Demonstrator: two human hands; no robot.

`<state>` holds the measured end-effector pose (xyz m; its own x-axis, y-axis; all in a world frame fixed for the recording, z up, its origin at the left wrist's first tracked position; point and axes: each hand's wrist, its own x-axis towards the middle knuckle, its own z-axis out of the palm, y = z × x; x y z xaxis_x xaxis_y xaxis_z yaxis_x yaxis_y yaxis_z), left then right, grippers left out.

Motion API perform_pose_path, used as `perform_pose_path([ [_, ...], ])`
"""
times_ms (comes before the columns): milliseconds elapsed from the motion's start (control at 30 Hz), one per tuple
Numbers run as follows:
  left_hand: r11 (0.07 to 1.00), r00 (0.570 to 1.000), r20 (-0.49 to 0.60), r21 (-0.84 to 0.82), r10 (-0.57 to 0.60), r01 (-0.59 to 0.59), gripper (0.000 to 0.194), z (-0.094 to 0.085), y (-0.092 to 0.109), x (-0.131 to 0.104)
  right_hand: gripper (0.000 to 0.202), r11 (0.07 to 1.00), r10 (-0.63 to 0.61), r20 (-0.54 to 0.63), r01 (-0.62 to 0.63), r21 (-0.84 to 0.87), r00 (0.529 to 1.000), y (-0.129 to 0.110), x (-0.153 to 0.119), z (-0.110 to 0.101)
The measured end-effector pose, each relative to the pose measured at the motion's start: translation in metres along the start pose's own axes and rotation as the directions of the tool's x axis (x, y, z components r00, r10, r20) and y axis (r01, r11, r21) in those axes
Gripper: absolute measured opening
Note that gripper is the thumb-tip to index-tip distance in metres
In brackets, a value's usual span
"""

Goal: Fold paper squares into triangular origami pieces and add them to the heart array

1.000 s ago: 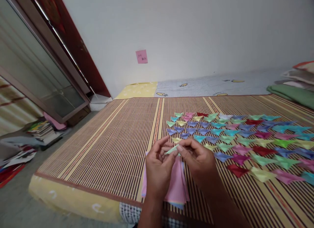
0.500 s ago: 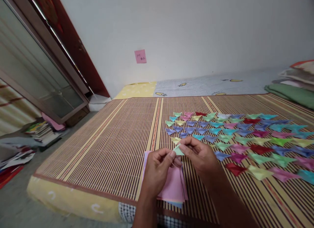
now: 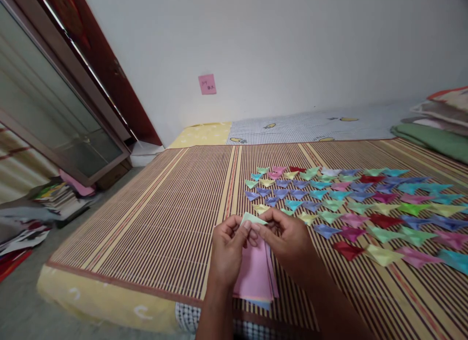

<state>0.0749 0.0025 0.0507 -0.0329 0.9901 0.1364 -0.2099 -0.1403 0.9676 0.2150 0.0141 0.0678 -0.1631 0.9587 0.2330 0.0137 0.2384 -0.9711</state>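
A small pale green folded paper [image 3: 253,218] is pinched between both hands, its pointed corner facing away from me. My left hand [image 3: 228,242] grips its left side with thumb and fingers. On the right side, my right hand [image 3: 287,232] closes thumb and fingers on the same paper. Below them a stack of pink paper sheets [image 3: 254,276], with a blue edge showing at the bottom, lies on the striped mat [image 3: 157,218]; my hands cover part of it. Rows of folded paper pieces [image 3: 385,220] in several colours spread across the mat to the right.
The mat covers a bed with a yellow patterned side [image 3: 106,301]. A pink note [image 3: 207,84] is stuck on the white wall. Folded bedding [image 3: 435,135] lies at the far right. Books [image 3: 56,198] and a glass-panelled door [image 3: 62,101] are at the left.
The green paper has turned and shifted slightly left, now showing a wider triangle pointing away. My right hand has moved left, and both thumbs have come together on the paper.
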Motion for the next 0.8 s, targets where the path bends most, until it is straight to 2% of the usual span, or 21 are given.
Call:
perform_pose_path([
  [167, 1.0, 1.0, 0.002, -0.004, 0.004, -0.004, 0.031, 0.003, 0.002, 0.0, 0.019, 1.0, 0.006, -0.06, -0.007, -0.027, 0.998, 0.006, -0.002, 0.001],
  [300, 1.0, 0.999, -0.026, 0.003, 0.02, -0.02, 0.026, 0.004, 0.003, 0.0, 0.02, 0.999, 0.04, -0.054, -0.038, 0.035, 0.998, 0.018, 0.001, -0.001],
  [433, 0.998, 0.998, -0.046, 0.024, 0.051, -0.05, 0.025, 0.003, 0.002, 0.001, 0.022, 0.999, 0.019, -0.039, -0.017, 0.051, 0.999, 0.027, 0.005, -0.007],
  [633, 0.994, 0.996, -0.038, 0.086, 0.077, -0.074, 0.028, 0.002, 0.003, 0.001, 0.018, 0.996, 0.002, 0.058, -0.007, 0.085, 0.998, 0.021, 0.008, -0.012],
  [800, 0.987, 0.997, -0.031, 0.149, 0.07, -0.065, 0.025, 0.002, 0.001, 0.001, 0.018, 0.999, 0.033, -0.038, -0.034, -0.032, 0.999, 0.015, 0.002, -0.004],
])
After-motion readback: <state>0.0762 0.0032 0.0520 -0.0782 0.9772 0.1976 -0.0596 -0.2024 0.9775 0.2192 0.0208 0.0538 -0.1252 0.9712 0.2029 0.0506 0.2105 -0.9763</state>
